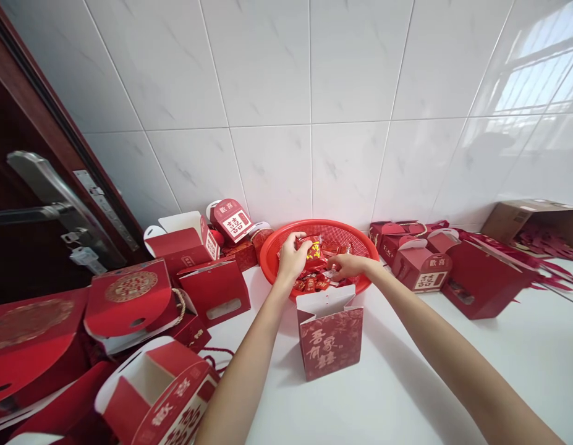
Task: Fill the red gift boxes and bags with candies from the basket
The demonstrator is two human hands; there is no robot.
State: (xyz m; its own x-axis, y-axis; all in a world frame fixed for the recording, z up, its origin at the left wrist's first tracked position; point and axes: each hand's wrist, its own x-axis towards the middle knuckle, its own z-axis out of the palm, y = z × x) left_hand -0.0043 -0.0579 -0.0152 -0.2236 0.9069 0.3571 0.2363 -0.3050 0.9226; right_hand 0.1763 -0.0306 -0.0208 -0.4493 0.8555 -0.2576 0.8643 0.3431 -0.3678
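Observation:
A round red plastic basket (367, 242) holds many small red wrapped packets (318, 283). Over its left part, my left hand (293, 256) is closed on a red packet with yellow print (314, 249). Inside the right part, my right hand (346, 267) reaches down among the packets, fingers bent; whether it grips one is too small to tell. Directly in front of the basket, an open-topped red paper box (332, 343) with pale characters stands upright on the white table (314, 408), touched by neither hand.
Several red gift boxes (133, 296) crowd the left side, some open. More red boxes (423, 266) stand at the right, with a brown carton (509, 219) beyond them. A tiled wall (267, 74) rises behind; a door handle (49, 198) is at the far left.

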